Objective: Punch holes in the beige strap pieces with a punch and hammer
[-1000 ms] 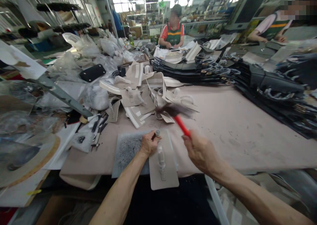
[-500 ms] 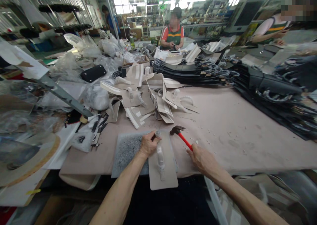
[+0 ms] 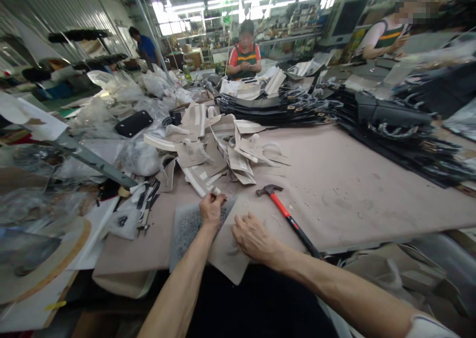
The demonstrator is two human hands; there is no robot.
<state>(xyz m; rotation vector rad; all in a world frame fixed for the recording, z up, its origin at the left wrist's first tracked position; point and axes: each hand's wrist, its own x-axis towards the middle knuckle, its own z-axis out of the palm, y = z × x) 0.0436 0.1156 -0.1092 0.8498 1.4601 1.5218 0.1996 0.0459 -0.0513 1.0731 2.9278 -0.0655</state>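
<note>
My left hand (image 3: 211, 211) is closed, fingers pinched round a short metal punch (image 3: 215, 192) whose pale round end shows at the top. Beneath it lies a grey, heavily marked pad (image 3: 182, 231). My right hand (image 3: 253, 236) has its fingers curled over a beige panel (image 3: 231, 266), gripping it and hiding most of the clear-wrapped handle. The panel lies at a slant over the pad and the table's front edge. To the right of that hand, a claw hammer (image 3: 283, 208) with a red and black handle rests on the table, touched by neither hand.
Beige panels with wrapped handles (image 3: 203, 152) are heaped ahead. Stacked black bag pieces (image 3: 267, 111) lie behind and to the right. Small tools (image 3: 147, 206) and plastic bags (image 3: 141, 157) lie left, near a slanting metal post (image 3: 96, 164). Co-workers (image 3: 244, 60) sit across the table.
The hammer has left my right hand and lies on the table. That hand has moved left onto the beige panel, which has turned askew. My left hand has shifted left with the punch.
</note>
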